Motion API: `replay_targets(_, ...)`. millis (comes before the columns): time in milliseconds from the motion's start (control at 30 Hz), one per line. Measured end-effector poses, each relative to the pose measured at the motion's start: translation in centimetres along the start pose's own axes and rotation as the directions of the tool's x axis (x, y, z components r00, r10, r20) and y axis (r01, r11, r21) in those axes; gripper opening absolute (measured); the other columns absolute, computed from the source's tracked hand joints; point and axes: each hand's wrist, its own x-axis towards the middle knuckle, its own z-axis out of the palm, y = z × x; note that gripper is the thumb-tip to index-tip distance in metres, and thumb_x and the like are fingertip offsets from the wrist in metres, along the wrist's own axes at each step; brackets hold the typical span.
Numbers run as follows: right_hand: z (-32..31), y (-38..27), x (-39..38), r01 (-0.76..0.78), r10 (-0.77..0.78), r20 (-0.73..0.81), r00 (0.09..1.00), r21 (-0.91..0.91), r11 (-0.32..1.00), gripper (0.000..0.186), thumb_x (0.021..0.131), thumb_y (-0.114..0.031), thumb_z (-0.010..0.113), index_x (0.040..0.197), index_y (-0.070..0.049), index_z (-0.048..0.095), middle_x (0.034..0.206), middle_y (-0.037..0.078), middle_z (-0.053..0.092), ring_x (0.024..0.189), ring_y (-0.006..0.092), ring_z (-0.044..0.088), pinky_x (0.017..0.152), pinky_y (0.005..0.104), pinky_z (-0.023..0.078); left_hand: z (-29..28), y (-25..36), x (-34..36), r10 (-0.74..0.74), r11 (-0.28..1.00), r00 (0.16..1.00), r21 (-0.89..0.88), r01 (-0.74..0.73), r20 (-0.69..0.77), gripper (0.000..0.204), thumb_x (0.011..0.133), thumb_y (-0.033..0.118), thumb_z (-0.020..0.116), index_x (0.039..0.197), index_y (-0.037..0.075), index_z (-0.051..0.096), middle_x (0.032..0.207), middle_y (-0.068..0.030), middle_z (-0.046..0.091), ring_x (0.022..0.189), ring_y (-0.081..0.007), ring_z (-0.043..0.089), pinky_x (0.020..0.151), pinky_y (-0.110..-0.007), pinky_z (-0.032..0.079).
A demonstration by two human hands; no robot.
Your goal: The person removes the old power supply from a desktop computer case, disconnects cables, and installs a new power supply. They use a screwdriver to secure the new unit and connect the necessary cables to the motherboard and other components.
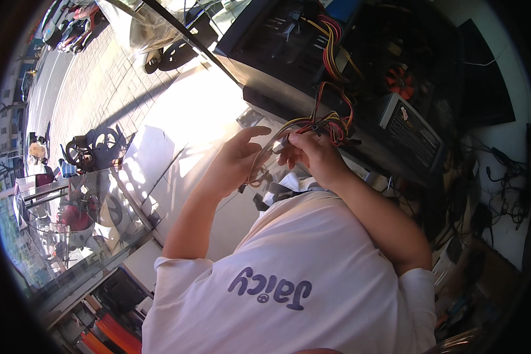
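Note:
Close in front of my shirt, my right hand [314,154] pinches a bundle of thin power cables [289,125] between thumb and fingers. A pale grey loop of the cable [255,177] hangs down between my two hands. My left hand [235,160] is just left of it, its upper finger stretched out and apart from the others, fingertips near or touching the loop. Red, yellow and black wires [339,127] lead from the bundle toward a power supply [416,134] with a dark label. Beyond stands an opened black computer case [277,71], with more coloured wires [331,47] inside.
A red-bladed fan [400,82] shows in the dark case. Black cables [504,189] tangle at the right. On the left are a glass panel [76,224] and a shelf with orange items [115,333]. Parked scooters [71,26] stand outside on brick paving [115,65].

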Motion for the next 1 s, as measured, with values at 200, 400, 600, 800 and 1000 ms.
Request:
replay_targets(200, 1.8, -2.3, -2.1, -0.001, -0.026, -0.068, 0.997, -0.378, 0.926, 0.026, 0.098, -0.017, 0.057, 0.109, 0.003, 0.068, 0.083, 0.008, 0.068, 0.074, 0.0157, 0.065, 0.069, 0.031, 0.052, 0.7, -0.9, 0.3, 0.458, 0.582, 0.887, 0.736, -0.347, 0.056, 0.016, 0.084, 0.015, 0.074, 0.088, 0.001, 0.066, 0.076, -0.0114, 0.056, 0.069, -0.0286, 0.058, 0.063, -0.04, 0.046)
replay_targets(400, 3.8, -4.2, -3.4, 0.451, -0.716, 0.465, 0.521, -0.862, -0.232, 0.02, 0.085, -0.002, 0.063, 0.105, 0.004, 0.061, 0.098, 0.012, 0.062, 0.097, 0.0299, 0.061, 0.083, 0.041, 0.051, -0.5, 3.3, -1.0, 0.507, 0.415, 0.827, 0.771, -0.482, 0.243, 0.023, 0.089, 0.011, 0.068, 0.076, 0.001, 0.052, 0.074, -0.0133, 0.049, 0.068, -0.034, 0.051, 0.062, -0.045, 0.042)
replay_targets(600, 5.2, -7.7, -4.1, 0.53, -0.379, 0.547, 0.746, -0.833, -0.16, 0.011, 0.086, -0.011, 0.064, 0.088, -0.002, 0.058, 0.092, 0.014, 0.067, 0.091, 0.0296, 0.066, 0.079, 0.0414, 0.05, -2.7, 6.6, -2.0, 0.349, 0.409, 0.778, 0.662, -0.628, 0.522, 0.024, 0.091, 0.017, 0.068, 0.076, 0.002, 0.056, 0.072, -0.0129, 0.051, 0.066, -0.0349, 0.052, 0.061, -0.044, 0.043)
replay_targets(800, 4.1, -10.6, -3.9, 0.687, -0.221, 0.651, 0.726, -0.698, 0.202, 0.013, 0.093, -0.013, 0.067, 0.09, 0.0, 0.065, 0.075, 0.014, 0.065, 0.068, 0.0322, 0.064, 0.062, 0.0391, 0.05, -2.4, 7.5, -1.9, 0.375, 0.512, 0.644, 0.43, -0.744, 0.667, 0.027, 0.094, 0.014, 0.066, 0.073, 0.002, 0.054, 0.068, -0.0134, 0.048, 0.064, -0.0348, 0.052, 0.059, -0.045, 0.041)
replay_targets(1000, 0.2, -15.5, -6.3, 0.476, -0.225, 0.431, 0.874, -0.852, 0.219, 0.011, 0.089, -0.008, 0.07, 0.091, 0.003, 0.07, 0.075, 0.013, 0.067, 0.069, 0.0246, 0.066, 0.068, 0.0372, 0.052, -9.0, 7.4, -4.3, 0.266, 0.722, 0.888, 0.534, -0.441, 0.374, 0.036, 0.103, 0.018, 0.051, 0.071, 0.002, 0.049, 0.063, -0.0082, 0.045, 0.053, -0.0222, 0.041, 0.054, -0.037, 0.036)
